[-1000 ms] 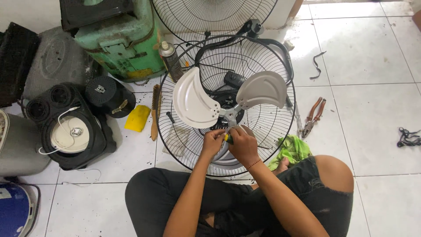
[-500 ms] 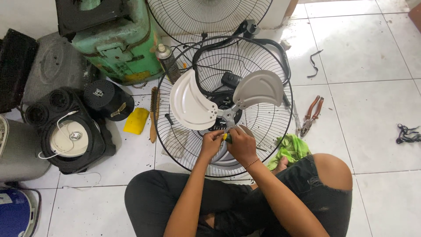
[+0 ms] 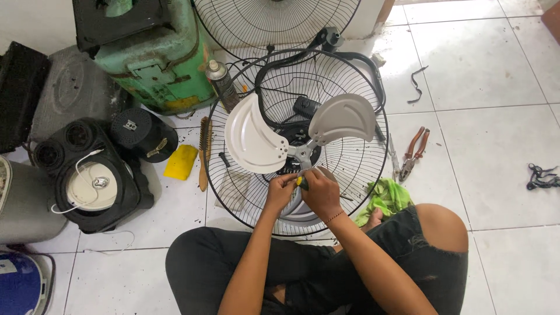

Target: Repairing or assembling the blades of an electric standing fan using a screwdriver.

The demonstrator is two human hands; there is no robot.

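So both hands are bunched at the fan hub: right hand [image 3: 319, 192] clenched round a yellow-green screwdriver [image 3: 301, 182], left hand [image 3: 280, 191] pinching beside its tip. I'd keep it square to the screw, pressing firmly, with the grey blades [image 3: 303, 131] held from spinning inside the wire guard [image 3: 233, 186] lying flat on the floor.

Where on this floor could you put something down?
Bare tiles lie right of the fan guard, between the pliers and the black clips. The left side is crowded: green machine, black speakers, yellow block.
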